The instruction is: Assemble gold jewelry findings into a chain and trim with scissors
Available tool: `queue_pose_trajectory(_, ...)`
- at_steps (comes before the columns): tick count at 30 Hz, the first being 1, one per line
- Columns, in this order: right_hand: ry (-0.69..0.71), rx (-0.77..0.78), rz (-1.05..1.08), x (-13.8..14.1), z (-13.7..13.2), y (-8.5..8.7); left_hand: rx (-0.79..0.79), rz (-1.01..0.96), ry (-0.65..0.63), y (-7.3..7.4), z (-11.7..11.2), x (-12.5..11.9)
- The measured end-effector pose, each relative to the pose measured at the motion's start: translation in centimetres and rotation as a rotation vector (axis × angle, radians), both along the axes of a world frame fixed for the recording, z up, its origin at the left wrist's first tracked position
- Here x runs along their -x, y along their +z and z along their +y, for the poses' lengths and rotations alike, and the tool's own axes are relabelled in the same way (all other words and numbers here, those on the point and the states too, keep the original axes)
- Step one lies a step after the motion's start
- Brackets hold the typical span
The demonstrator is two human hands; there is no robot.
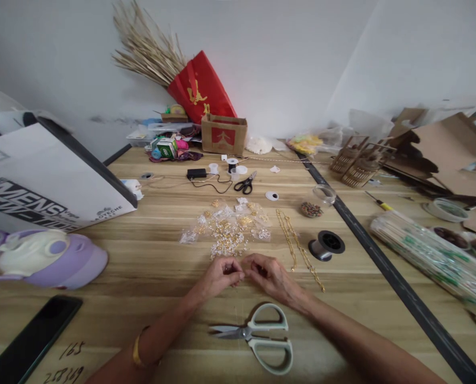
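Note:
My left hand (221, 278) and my right hand (268, 274) meet fingertip to fingertip just above the table, both closed in a pinch. A faint thin thread (238, 312) hangs below the left fingertips and passes over the scissors. What sits between the right fingers is too small to make out. Right behind the hands lies a pile of gold and clear beads (225, 237), with small plastic bags around it. Light-handled scissors (268, 338) lie slightly spread in front of my wrists. Gold chains (296, 245) and a spool of fine wire (326, 245) are to the right.
Farther back are black scissors (245, 184), a jar of colored beads (312, 209) and a cardboard box (224, 135). At left stand a white box (41, 176), a purple cap-like item (70, 261) and a phone (33, 336). Wrapped sticks (434, 256) lie right.

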State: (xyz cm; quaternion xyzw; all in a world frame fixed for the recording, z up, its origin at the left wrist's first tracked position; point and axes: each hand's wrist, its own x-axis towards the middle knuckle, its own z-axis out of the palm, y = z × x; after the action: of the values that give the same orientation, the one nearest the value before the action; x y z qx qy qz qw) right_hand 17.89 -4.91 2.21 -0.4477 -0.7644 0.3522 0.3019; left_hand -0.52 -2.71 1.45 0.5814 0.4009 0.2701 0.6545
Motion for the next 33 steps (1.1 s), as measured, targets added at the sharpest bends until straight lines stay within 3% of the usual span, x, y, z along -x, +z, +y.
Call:
queue_pose_trajectory(7,0.004,-0.026,-0.016,0.1,0.0,0.4,0.003,-0.004,-0.001,-0.2,0.1,0.0)
queue_pose_trajectory(16,0.039,0.139,0.064,-0.3,0.5,0.4,0.095,-0.114,-0.018,0.7,-0.1,0.2)
queue_pose_trajectory(21,0.104,0.190,-0.006,-0.9,0.8,1.3,0.088,-0.058,-0.051,1.0,-0.1,0.2)
queue_pose_trajectory(28,0.131,-0.019,-0.164,-1.6,0.7,2.9,-0.058,0.070,-0.015,-0.2,0.3,0.3)
queue_pose_trajectory(33,0.179,-0.126,-0.196,-1.5,0.4,3.2,-0.192,0.216,-0.009,-0.2,-0.1,0.1)
